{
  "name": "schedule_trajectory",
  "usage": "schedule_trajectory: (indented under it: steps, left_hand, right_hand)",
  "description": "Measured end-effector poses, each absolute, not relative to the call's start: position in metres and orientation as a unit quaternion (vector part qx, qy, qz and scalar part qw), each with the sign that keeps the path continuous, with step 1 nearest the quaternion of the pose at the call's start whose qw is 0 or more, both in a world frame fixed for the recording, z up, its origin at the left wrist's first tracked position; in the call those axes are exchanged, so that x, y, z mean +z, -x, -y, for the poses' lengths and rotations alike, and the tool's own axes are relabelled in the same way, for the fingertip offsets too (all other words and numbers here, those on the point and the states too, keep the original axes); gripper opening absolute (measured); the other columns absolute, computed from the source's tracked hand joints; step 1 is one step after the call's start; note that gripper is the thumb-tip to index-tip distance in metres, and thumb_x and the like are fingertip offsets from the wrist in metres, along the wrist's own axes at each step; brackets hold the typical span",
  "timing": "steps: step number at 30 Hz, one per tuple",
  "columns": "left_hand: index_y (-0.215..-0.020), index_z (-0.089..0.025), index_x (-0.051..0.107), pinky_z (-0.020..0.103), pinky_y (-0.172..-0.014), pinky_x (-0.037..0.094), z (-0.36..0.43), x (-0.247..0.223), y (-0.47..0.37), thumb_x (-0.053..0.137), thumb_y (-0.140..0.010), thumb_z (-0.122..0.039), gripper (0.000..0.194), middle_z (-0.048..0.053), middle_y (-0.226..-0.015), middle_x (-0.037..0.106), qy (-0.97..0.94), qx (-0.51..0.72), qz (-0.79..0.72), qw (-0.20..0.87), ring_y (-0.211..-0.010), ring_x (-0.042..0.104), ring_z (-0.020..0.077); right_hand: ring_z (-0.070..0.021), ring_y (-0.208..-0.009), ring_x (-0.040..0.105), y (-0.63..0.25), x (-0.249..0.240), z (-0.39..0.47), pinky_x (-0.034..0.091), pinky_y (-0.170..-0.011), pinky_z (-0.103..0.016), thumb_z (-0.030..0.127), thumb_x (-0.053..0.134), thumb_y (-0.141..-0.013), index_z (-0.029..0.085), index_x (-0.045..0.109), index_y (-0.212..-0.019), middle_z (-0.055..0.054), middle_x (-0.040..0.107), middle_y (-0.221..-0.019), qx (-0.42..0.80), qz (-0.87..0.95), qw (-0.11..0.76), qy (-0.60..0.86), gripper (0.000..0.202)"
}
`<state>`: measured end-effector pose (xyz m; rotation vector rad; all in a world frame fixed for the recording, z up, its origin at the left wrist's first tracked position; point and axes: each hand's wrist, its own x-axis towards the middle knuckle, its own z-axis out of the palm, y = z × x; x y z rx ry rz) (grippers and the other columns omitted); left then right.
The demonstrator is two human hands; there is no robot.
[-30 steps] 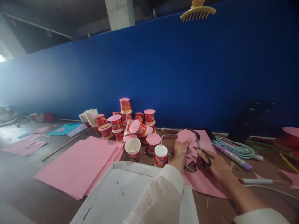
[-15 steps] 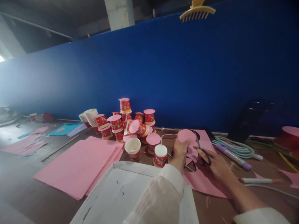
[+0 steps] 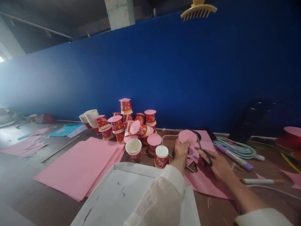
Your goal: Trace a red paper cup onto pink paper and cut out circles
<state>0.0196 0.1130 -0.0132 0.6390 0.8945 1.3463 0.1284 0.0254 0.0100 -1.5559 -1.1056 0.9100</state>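
My left hand is closed on a round piece of pink paper, thumb over its lower edge. Fingers of my right hand go round the black handle of a pair of scissors. The blades point up and away, along the right side of the pink round. Below both hands lies a larger pink sheet with pieces cut out of it. Just left of my left hand stand an upside-down red paper cup with a white base and an upright open cup.
Several red cups topped with pink paper are stacked by the blue partition. Pink sheets lie left of a white box lid. To the right are a coiled cable, a purple tube and a white pen.
Hardly anything differs. Both hands, the pink round and the scissors keep almost the same places, and the whole view has shifted very slightly.
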Motion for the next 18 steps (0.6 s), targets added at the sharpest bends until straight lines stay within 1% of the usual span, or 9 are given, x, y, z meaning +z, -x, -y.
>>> schedule_trajectory:
  steps: [4, 8, 11, 14, 18]
  left_hand:
    - [-0.091, -0.014, 0.071, 0.022, -0.050, 0.036, -0.114, -0.014, -0.020, 0.093, -0.049, -0.042, 0.055, 0.001, -0.068, 0.066, -0.275, 0.598, -0.372, 0.654, -0.049, 0.045, 0.0062]
    - [-0.091, -0.014, 0.070, 0.022, -0.051, 0.038, -0.116, -0.014, -0.020, 0.094, -0.047, -0.042, 0.057, 0.002, -0.076, 0.069, -0.264, 0.602, -0.370, 0.657, -0.052, 0.049, 0.0066]
    - [-0.093, -0.015, 0.071, 0.022, -0.055, 0.041, -0.115, -0.015, -0.019, 0.095, -0.048, -0.043, 0.058, 0.004, -0.081, 0.071, -0.271, 0.603, -0.364, 0.656, -0.056, 0.053, 0.0073]
    - [-0.095, -0.016, 0.071, 0.022, -0.056, 0.043, -0.114, -0.015, -0.019, 0.095, -0.049, -0.043, 0.058, 0.004, -0.083, 0.072, -0.273, 0.601, -0.363, 0.658, -0.057, 0.054, 0.0072]
    - [-0.099, -0.016, 0.071, 0.022, -0.056, 0.043, -0.115, -0.016, -0.020, 0.095, -0.050, -0.042, 0.061, 0.004, -0.085, 0.072, -0.270, 0.600, -0.371, 0.655, -0.056, 0.054, 0.0073]
  right_hand:
    - [-0.0168, -0.056, 0.049, -0.127, 0.010, -0.023, 0.043, -0.050, -0.030, 0.056, 0.081, -0.066, 0.024, 0.082, -0.090, -0.002, 0.062, -0.062, 0.372, 0.451, 0.493, 0.645, 0.040]
    - [-0.0181, -0.054, 0.051, -0.123, 0.006, -0.023, 0.043, -0.048, -0.031, 0.057, 0.078, -0.071, 0.024, 0.081, -0.092, -0.003, 0.063, -0.062, 0.383, 0.444, 0.503, 0.635, 0.040]
    - [-0.0193, -0.054, 0.053, -0.123, 0.003, -0.025, 0.045, -0.048, -0.033, 0.062, 0.077, -0.068, 0.022, 0.081, -0.090, -0.003, 0.062, -0.060, 0.353, 0.448, 0.515, 0.639, 0.045]
    - [-0.0194, -0.054, 0.053, -0.126, 0.002, -0.027, 0.045, -0.048, -0.033, 0.063, 0.079, -0.063, 0.021, 0.081, -0.091, -0.003, 0.063, -0.059, 0.356, 0.457, 0.496, 0.647, 0.050]
    - [-0.0209, -0.058, 0.058, -0.132, 0.000, -0.029, 0.048, -0.050, -0.033, 0.057, 0.080, -0.067, 0.022, 0.082, -0.096, -0.004, 0.068, -0.064, 0.373, 0.475, 0.480, 0.636, 0.047]
